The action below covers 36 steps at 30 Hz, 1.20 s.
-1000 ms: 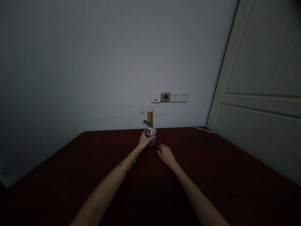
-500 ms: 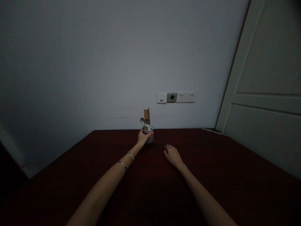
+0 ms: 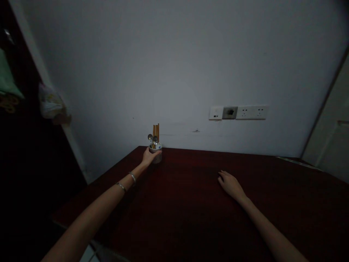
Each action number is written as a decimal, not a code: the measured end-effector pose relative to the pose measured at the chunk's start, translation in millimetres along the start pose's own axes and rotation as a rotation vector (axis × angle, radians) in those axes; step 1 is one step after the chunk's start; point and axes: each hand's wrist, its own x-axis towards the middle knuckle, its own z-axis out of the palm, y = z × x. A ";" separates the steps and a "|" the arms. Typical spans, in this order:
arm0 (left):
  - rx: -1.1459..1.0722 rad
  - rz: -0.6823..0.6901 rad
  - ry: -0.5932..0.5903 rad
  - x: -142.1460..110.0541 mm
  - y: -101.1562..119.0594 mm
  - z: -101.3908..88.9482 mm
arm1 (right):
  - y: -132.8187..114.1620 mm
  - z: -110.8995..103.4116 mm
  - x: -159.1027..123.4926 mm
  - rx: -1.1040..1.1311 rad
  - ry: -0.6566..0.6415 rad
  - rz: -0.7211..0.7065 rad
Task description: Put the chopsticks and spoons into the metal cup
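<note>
My left hand [image 3: 149, 157] is closed around the near left side of a pale cylindrical utensil holder [image 3: 158, 158], its thumb across the front. The holder is upright by the table's far left corner; whether its base touches the table is hard to tell. Several wooden chopsticks [image 3: 156, 131] rise from it, with metal spoons [image 3: 150, 137] in front of them. A white piece with a blue mark [image 3: 159, 146] shows at the rim. Well to the right, my right hand [image 3: 231, 185] lies palm down on the table with nothing in it, fingers loosely extended.
The dark red table [image 3: 188, 196] meets a pale wall [image 3: 177, 80] with a row of sockets [image 3: 237, 112]. A thin flat strip [image 3: 298, 163] lies along the back right edge. On the left, a bag [image 3: 50, 102] hangs beside a dark doorway.
My left hand has shifted the utensil holder leftward along the table, towards the far left corner. The view has turned left. My right hand stays in about the same place on the table.
</note>
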 end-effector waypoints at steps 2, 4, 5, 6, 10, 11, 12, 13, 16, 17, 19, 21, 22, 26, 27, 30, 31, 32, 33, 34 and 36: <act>0.011 -0.008 0.026 0.9 -9.9 -22.8 | 2.7 3.3 0.4 -0.025 0.002 -0.014; 0.003 -0.036 0.062 0.1 -17.1 -40.6 | 5.6 6.6 0.9 -0.035 -0.002 -0.025; 0.000 -0.049 0.075 -0.9 -19.5 -47.9 | 7.0 8.1 1.2 -0.035 -0.004 -0.029; -0.003 -0.054 0.082 -2.3 -21.2 -54.3 | 8.4 9.5 1.5 -0.036 -0.003 -0.033; 0.021 -0.047 0.085 -10.2 -25.0 -73.5 | 12.3 13.7 2.3 -0.028 0.004 -0.052; 0.030 -0.055 0.090 -12.1 -26.2 -76.8 | 13.0 14.4 2.5 -0.025 0.005 -0.054; 0.038 -0.066 0.098 -14.0 -27.7 -79.5 | 13.6 14.9 2.7 -0.022 0.004 -0.057; 0.044 -0.078 0.104 -15.6 -29.5 -81.7 | 14.0 15.3 2.8 -0.021 0.005 -0.059; 0.065 -0.105 0.112 -19.6 -36.0 -85.3 | 14.7 15.3 2.9 -0.027 -0.005 -0.056; 0.078 -0.112 0.114 -20.6 -38.1 -85.7 | 14.8 15.0 2.8 -0.029 -0.011 -0.055; 0.094 -0.114 0.113 -22.2 -41.1 -85.5 | 14.9 14.5 2.4 -0.027 -0.016 -0.051; 0.085 -0.106 0.101 -23.5 -42.7 -84.4 | 15.2 14.2 2.2 -0.016 -0.013 -0.048; 0.072 -0.101 0.093 -24.0 -43.0 -83.7 | 15.3 14.1 2.1 -0.010 -0.010 -0.045; 0.023 -0.099 0.081 -26.5 -42.1 -81.0 | 15.0 13.2 2.5 0.001 -0.020 -0.029; 0.018 -0.101 0.080 -27.4 -41.7 -80.5 | 14.6 12.7 2.5 0.003 -0.022 -0.027; 0.006 -0.110 0.077 -30.6 -40.6 -79.1 | 13.2 11.2 2.3 0.007 -0.032 -0.024; 0.001 -0.114 0.077 -31.5 -40.4 -78.7 | 12.9 11.0 2.3 0.008 -0.034 -0.022; -0.004 -0.118 0.078 -32.4 -40.3 -78.3 | 12.8 11.1 2.3 0.010 -0.031 -0.020; -0.006 -0.123 0.080 -33.0 -40.4 -78.0 | 12.9 11.4 2.4 0.014 -0.025 -0.022; -0.003 -0.129 0.083 -33.4 -40.7 -77.6 | 13.2 12.0 2.6 0.018 -0.017 -0.023; 0.011 -0.135 0.086 -33.8 -41.9 -77.0 | 14.3 13.6 3.2 0.023 -0.007 -0.024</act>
